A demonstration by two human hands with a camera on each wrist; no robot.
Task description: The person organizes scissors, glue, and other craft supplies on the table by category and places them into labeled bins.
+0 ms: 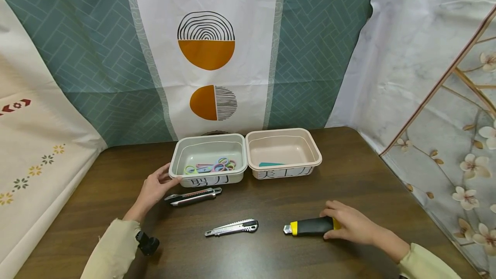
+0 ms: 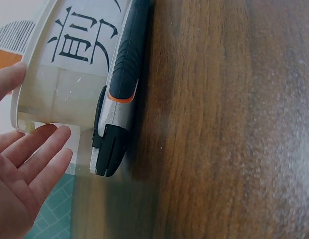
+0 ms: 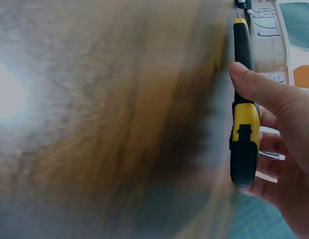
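Observation:
My right hand [image 1: 350, 224] grips a black and yellow utility knife [image 1: 311, 227] at its rear end, at the right of the table. Thumb on one side and fingers on the other hold it in the right wrist view, where more of its body [image 3: 245, 122] shows. At the left, my left hand [image 1: 155, 189] touches the corner of a pale green bin [image 1: 209, 138] holding several colourful scissors [image 1: 221, 166]. Its fingers look fairly straight in the left wrist view, thumb at the rim. A black and silver utility knife [image 2: 125, 74] lies before that bin, beside the hand.
Right of the green bin stands a beige bin [image 1: 284, 131] with a teal item [image 1: 271, 164] inside. Both carry written labels on their fronts. A silver utility knife [image 1: 232, 227] lies mid-table [image 1: 267, 257]. Fabric curtains [image 1: 317, 55] hang behind and at both sides.

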